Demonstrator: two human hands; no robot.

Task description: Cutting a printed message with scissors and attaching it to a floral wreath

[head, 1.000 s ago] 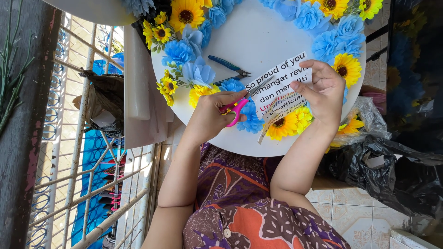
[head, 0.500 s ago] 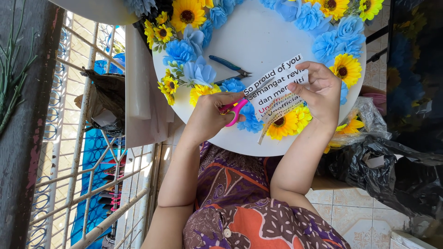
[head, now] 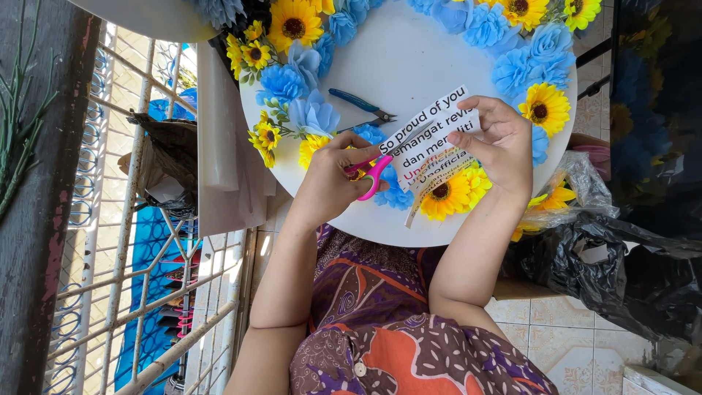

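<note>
My left hand (head: pixel 329 183) is shut on pink-handled scissors (head: pixel 374 175), whose blades reach up across a white printed paper slip (head: pixel 431 132). My right hand (head: pixel 504 146) pinches the slip's right end between thumb and fingers. Both hands hover over a round white board (head: pixel 431 58) ringed with blue paper flowers (head: pixel 311 113) and yellow sunflowers (head: pixel 545 110). A cut strip of the paper hangs down over a sunflower (head: pixel 442 194) at the board's near edge. Blue-handled pliers (head: pixel 358 102) lie on the board just beyond my left hand.
A white metal railing (head: pixel 124 241) runs along the left, with blue sheeting behind it. A white sheet (head: pixel 219 168) hangs beside the board's left edge. A black plastic bag (head: pixel 607 263) sits to the right above a tiled floor (head: pixel 556 336). My patterned clothing fills the bottom.
The scissors' blades have moved further onto the paper slip. My right hand still holds the slip's end, shifted only slightly.
</note>
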